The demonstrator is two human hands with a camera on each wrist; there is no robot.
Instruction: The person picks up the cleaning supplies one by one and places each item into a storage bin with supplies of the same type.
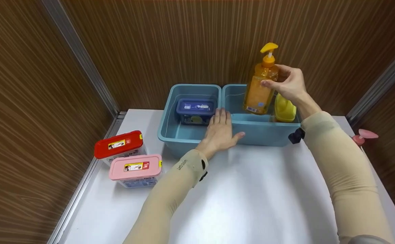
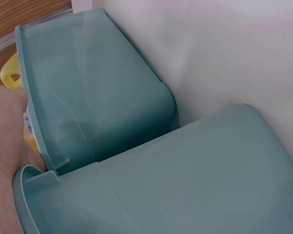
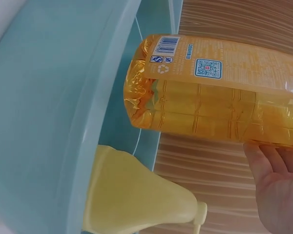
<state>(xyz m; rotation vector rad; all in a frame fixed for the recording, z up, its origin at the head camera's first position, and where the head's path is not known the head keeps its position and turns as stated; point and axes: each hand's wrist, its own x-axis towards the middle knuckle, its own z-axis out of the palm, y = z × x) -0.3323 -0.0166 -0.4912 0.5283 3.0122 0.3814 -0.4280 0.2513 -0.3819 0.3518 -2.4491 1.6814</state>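
Note:
My right hand (image 1: 290, 83) grips an amber pump bottle (image 1: 260, 91) by its upper part, thumb in front, over the right blue bin (image 1: 265, 134). Its yellow pump head points up, and the bottle's base overlaps the bin's inside. Beside it in that bin stands a yellow bottle (image 1: 284, 109), also seen in the right wrist view. My left hand (image 1: 219, 134) rests with straight fingers on the adjoining rims of the two bins. Inside the left blue bin (image 1: 170, 112) sits a box with a dark blue lid (image 1: 196, 107).
Left of the bins, a red-lidded box (image 1: 118, 145) and a pink-lidded box (image 1: 136, 167) stand on the white table (image 1: 238, 203). A pink object (image 1: 367, 134) shows at the far right edge. Wood-grain panels (image 1: 156, 44) enclose the back and sides.

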